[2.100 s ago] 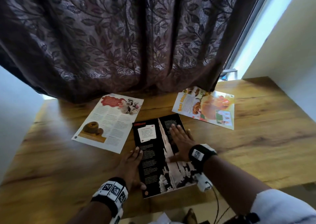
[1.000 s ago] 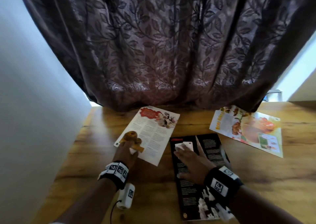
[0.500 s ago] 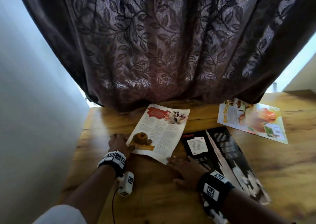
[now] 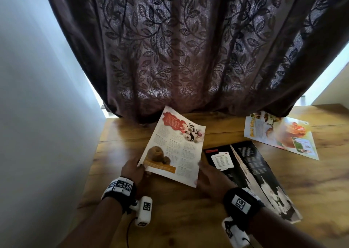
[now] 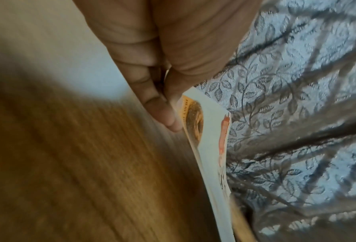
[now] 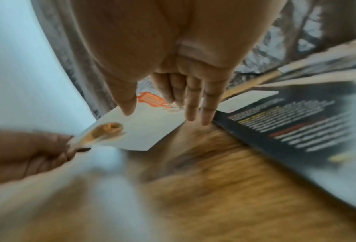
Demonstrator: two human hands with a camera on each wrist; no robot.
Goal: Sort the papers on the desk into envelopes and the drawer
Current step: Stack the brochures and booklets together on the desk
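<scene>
White page [image 4: 175, 149] pinched by left hand [image 4: 133, 170]; right hand [image 4: 209, 179], seemingly open-fingered, at its right edge.

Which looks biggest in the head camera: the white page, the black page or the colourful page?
1. Black page
2. White page, though it's lifted toward the camera, so its true rank is unsure
3. Colourful page, farthest away and partly under the curtain

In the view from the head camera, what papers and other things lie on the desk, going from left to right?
Left hand → white page that it pinches → right hand → black page → orange page.
</scene>
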